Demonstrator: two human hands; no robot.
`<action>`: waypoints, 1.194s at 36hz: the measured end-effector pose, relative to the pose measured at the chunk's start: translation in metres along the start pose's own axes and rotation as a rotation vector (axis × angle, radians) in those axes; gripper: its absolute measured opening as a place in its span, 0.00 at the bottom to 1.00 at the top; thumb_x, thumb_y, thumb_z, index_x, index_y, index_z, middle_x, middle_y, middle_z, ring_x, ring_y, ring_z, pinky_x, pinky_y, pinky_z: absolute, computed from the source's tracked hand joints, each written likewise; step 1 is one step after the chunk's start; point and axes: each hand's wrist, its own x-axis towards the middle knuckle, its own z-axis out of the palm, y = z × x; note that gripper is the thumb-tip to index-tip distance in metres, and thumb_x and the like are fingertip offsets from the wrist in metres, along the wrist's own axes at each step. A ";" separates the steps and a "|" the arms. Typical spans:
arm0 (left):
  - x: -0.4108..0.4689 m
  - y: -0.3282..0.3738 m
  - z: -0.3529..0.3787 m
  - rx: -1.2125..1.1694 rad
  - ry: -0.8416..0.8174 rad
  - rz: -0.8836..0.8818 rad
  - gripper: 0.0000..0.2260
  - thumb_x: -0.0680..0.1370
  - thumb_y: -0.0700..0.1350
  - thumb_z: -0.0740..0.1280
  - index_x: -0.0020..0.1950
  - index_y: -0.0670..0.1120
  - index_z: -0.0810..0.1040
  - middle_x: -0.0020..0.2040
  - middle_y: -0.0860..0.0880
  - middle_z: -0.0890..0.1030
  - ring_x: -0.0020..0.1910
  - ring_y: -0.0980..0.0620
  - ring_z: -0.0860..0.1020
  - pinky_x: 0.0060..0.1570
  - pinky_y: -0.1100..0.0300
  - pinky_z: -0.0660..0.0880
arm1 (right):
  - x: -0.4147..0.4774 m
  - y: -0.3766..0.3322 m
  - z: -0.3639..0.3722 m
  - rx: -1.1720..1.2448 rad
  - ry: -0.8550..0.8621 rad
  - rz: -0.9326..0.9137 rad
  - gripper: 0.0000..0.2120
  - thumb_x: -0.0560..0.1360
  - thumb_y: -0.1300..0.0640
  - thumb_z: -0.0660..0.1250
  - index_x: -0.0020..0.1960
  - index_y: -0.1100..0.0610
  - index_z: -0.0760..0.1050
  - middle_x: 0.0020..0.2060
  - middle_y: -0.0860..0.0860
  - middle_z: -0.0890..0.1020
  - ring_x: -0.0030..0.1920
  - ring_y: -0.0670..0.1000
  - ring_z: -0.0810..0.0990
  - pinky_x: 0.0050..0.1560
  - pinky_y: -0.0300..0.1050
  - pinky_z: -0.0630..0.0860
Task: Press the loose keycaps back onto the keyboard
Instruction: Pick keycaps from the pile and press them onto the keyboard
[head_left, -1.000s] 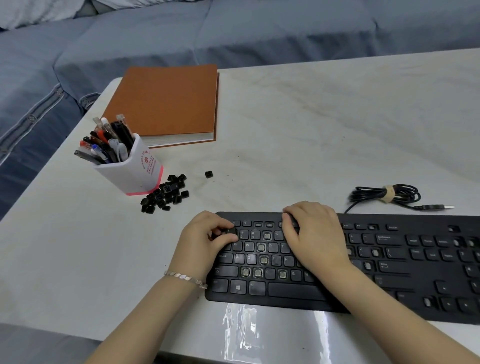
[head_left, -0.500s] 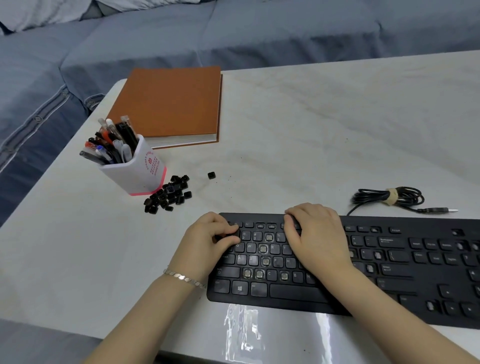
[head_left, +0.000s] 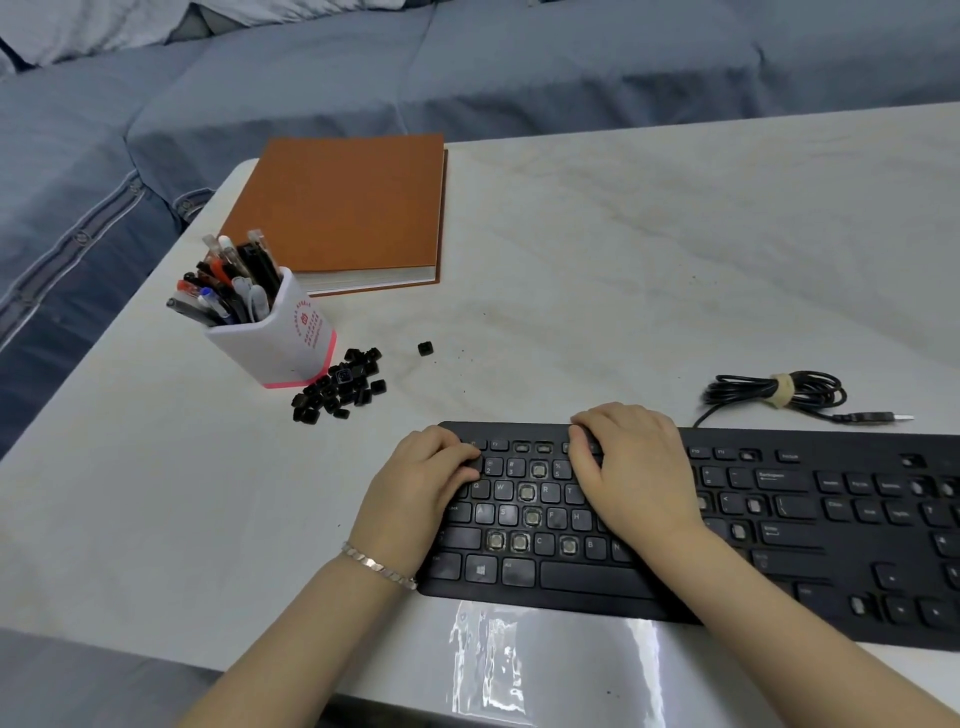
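Two bare hands work at the left end of a black full-size computer keyboard lying along the near edge of a pale marble-look table. The left hand, a silver link bracelet at its wrist, is curled over the keyboard's top-left corner with thumb and forefinger tips meeting on the number row; whether they pinch a keycap cannot be told. The right hand lies palm down over the middle rows, fingers bent so the tips rest on the function row, with nothing seen in its grasp. Between the two hands six bare pale key sockets show among the seated keys; further gaps show toward the right end, too small to count surely. The loose black keycaps lie in one heap well to the left of and beyond the left hand, touching the foot of one white pen holder with a pink base, which is packed with pens. One stray black keycap sits apart, to the heap's right. One orange hardcover notebook lies beyond, and one coiled black USB cable, tied with a tan strap, rests just past the keyboard.
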 end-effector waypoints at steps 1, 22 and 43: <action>0.000 0.000 -0.001 0.005 -0.009 0.007 0.07 0.70 0.37 0.69 0.46 0.38 0.82 0.41 0.44 0.79 0.40 0.43 0.78 0.40 0.54 0.77 | 0.000 0.000 0.000 0.002 -0.002 0.000 0.06 0.74 0.57 0.65 0.44 0.57 0.80 0.41 0.51 0.81 0.45 0.56 0.77 0.51 0.48 0.66; 0.001 -0.002 -0.005 -0.041 0.033 -0.071 0.06 0.72 0.37 0.71 0.48 0.41 0.83 0.44 0.46 0.79 0.46 0.48 0.75 0.46 0.57 0.72 | 0.000 0.000 0.001 -0.014 0.024 -0.009 0.05 0.73 0.58 0.66 0.43 0.58 0.80 0.40 0.52 0.81 0.43 0.57 0.77 0.50 0.46 0.60; -0.001 -0.001 -0.001 -0.055 0.044 -0.119 0.06 0.73 0.38 0.70 0.49 0.42 0.83 0.46 0.49 0.78 0.49 0.49 0.75 0.48 0.60 0.69 | 0.000 0.001 0.001 0.007 0.021 -0.009 0.06 0.73 0.58 0.66 0.44 0.58 0.80 0.41 0.52 0.81 0.44 0.57 0.77 0.51 0.48 0.64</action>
